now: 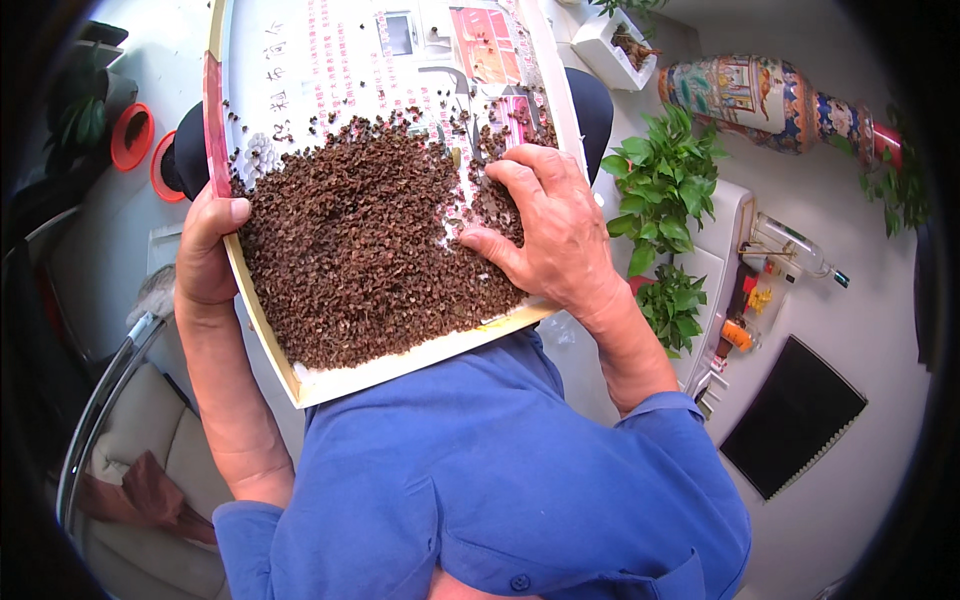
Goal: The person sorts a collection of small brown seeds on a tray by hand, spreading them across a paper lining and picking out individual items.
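A shallow rectangular tray (420,361) with raised edges rests tilted on my lap. Dried brown husks that look like Sichuan peppercorns (352,240) are heaped over its near half. Scattered single ones lie farther up on its printed paper lining (300,75). My left hand (211,240) grips the tray's left rim, thumb on top and the other fingers hidden underneath. Inside the tray at the right, my right hand (551,217) rests on the husks with thumb and fingers spread. A strip of the lining shows bare beside its thumb. Whatever lies under that palm is hidden.
Two red-rimmed round sieves (133,137) (159,166) stand at the left. A metal-framed padded chair (142,427) is at lower left. To the right are leafy potted plants (667,187), a white planter (611,49), a large painted vase (735,101), a glass bottle (791,240) and a dark flat panel (795,416).
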Demonstrator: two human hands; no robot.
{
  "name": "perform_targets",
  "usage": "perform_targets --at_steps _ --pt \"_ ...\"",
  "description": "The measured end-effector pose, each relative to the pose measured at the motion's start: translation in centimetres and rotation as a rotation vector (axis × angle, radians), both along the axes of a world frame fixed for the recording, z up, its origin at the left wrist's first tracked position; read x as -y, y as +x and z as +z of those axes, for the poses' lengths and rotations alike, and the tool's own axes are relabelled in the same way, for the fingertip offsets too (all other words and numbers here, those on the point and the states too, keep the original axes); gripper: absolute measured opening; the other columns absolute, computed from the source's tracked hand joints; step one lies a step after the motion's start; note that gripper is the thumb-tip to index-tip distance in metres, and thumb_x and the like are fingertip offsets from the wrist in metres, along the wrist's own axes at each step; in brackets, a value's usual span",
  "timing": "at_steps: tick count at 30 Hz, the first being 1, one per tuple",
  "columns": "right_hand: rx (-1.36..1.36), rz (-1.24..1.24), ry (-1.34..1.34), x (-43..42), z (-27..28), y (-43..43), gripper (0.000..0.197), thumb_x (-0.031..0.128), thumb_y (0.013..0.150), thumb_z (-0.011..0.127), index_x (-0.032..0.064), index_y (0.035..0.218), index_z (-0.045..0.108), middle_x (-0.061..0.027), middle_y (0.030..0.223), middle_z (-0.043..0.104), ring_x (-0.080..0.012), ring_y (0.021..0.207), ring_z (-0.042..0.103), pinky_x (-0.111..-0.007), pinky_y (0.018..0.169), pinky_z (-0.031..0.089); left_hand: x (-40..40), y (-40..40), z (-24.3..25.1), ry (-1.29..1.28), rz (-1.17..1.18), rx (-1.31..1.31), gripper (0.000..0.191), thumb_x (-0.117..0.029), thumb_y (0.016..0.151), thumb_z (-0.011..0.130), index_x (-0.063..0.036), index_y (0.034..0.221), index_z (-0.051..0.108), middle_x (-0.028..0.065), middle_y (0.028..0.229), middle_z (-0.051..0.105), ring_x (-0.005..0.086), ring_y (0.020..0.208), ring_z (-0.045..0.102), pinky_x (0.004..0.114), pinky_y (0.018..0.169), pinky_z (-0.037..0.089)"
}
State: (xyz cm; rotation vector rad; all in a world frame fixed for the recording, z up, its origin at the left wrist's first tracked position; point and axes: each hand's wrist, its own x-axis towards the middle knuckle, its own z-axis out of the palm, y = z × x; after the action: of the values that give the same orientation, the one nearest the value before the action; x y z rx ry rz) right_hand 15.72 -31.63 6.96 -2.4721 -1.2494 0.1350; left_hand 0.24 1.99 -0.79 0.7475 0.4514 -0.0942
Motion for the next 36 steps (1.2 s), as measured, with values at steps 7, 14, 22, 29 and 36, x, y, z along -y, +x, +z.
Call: perform_targets --at_steps 7,14,22,29,36 --pt "-0.035 0.011 0.002 0.0 0.5 0.1 0.050 0.039 0.094 0.089 0.0008 0.124 0.077 -0.0189 0.130 0.070 -0.0413 0.120 0.069 -0.052 0.106 0.057 0.0 -0.1 -0.1 0.002 -0.010 -0.016 0.091 -0.027 0.089 0.074 0.0112 0.166 0.043 0.0238 0.151 0.068 0.0316 0.133 0.072 0.044 0.119 0.056" --pt "0.049 0.009 0.069 1.4 0.7 -0.1 0.029 0.011 0.099 0.079 -0.0006 0.125 0.077 -0.0187 0.126 0.074 -0.0407 0.114 0.073 -0.049 0.102 0.060 0.5 0.0 0.4 -0.014 0.020 -0.033 0.092 -0.030 0.089 0.074 0.0113 0.165 0.044 0.0260 0.151 0.068 0.0336 0.132 0.073 0.045 0.118 0.057" --pt "0.030 0.031 0.011 0.9 0.2 -1.1 0.044 0.019 0.096 0.085 0.0007 0.134 0.073 -0.0195 0.136 0.070 -0.0409 0.125 0.068 -0.051 0.108 0.057 0.4 0.0 0.6 0.007 0.016 -0.045 0.091 -0.031 0.088 0.076 0.0122 0.163 0.047 0.0264 0.147 0.071 0.0343 0.129 0.075 0.045 0.117 0.059" --pt "0.069 -0.016 0.058 0.2 -0.4 0.8 0.045 0.021 0.099 0.083 -0.0034 0.136 0.071 -0.0246 0.140 0.068 -0.0438 0.129 0.068 -0.051 0.113 0.056 0.6 0.2 0.8 -0.014 0.010 -0.036 0.092 -0.031 0.087 0.076 0.0116 0.163 0.047 0.0258 0.146 0.071 0.0341 0.128 0.075 0.045 0.116 0.059" --pt "-0.002 -0.146 -0.124 0.4 0.8 0.2 0.050 0.028 0.102 0.080 -0.0077 0.137 0.071 -0.0276 0.141 0.069 -0.0439 0.133 0.066 -0.050 0.116 0.054 0.5 0.0 0.5 0.030 0.029 -0.060 0.092 -0.031 0.087 0.076 0.0111 0.164 0.047 0.0258 0.147 0.070 0.0339 0.129 0.074 0.045 0.116 0.058"
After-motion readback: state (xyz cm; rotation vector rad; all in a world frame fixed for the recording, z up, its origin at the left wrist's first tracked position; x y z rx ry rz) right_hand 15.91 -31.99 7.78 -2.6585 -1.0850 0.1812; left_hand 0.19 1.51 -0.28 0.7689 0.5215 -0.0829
